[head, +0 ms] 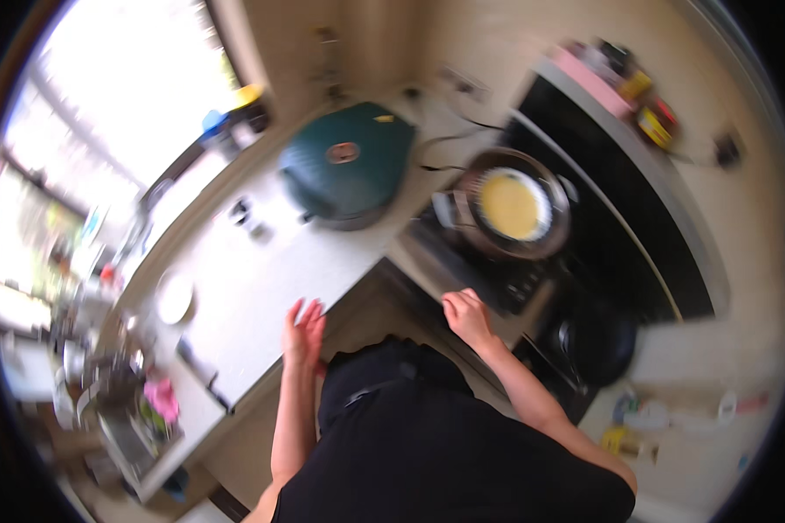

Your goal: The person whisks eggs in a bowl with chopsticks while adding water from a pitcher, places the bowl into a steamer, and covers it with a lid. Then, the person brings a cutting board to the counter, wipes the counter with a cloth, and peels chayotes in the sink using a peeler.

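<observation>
My left hand (304, 333) is raised near the front edge of the white countertop (255, 287), fingers apart and nothing in it. My right hand (468, 317) hangs before the front of the hob, its fingers curled; no held thing shows. Beyond it a brown pot (484, 242) sits on a dark portable cooker (513, 287). Inside the pot lies a round white dish with a smooth yellow filling (510, 204). A large dark green lidded appliance (350, 170) stands on the counter to the left of the pot.
A dark frying pan (598, 350) stands right of my right hand. Along the left lie a white bowl (174, 298), a dark-handled knife (219, 395) and a sink area with dishes and a pink cloth (161, 397). A pink box (589, 78) and a jar (656, 124) are at the upper right.
</observation>
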{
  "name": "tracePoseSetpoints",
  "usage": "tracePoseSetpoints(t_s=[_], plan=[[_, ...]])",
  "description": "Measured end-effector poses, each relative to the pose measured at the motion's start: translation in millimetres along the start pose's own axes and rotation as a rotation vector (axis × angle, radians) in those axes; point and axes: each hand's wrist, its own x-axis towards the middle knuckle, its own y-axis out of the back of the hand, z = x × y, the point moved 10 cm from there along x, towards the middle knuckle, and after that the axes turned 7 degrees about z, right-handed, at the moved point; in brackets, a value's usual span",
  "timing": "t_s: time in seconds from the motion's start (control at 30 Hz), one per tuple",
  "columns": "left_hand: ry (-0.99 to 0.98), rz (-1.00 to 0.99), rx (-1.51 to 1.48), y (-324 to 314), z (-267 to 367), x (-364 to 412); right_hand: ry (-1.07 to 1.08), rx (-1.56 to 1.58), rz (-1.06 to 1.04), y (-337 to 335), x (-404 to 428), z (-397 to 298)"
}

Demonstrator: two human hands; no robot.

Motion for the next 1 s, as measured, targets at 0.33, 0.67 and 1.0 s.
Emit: tracePoseSetpoints(t_s=[0.33,0.67,1.0], plan=[[-0.137,0.14,-0.321,106.3,76.4,-30.8,0.284,0.219,-0.25,-144.1,67.5,-165.8],[-0.271,0.439,-0.659,360.2,229.9,35.3,0.403,0.346,-0.529,-294.4,58.6,-316.9],[-0.363,0.492,-0.645,487.2,348.0,136.1,0.304,0.354,-0.601,-331.9,36.1,-371.5]])
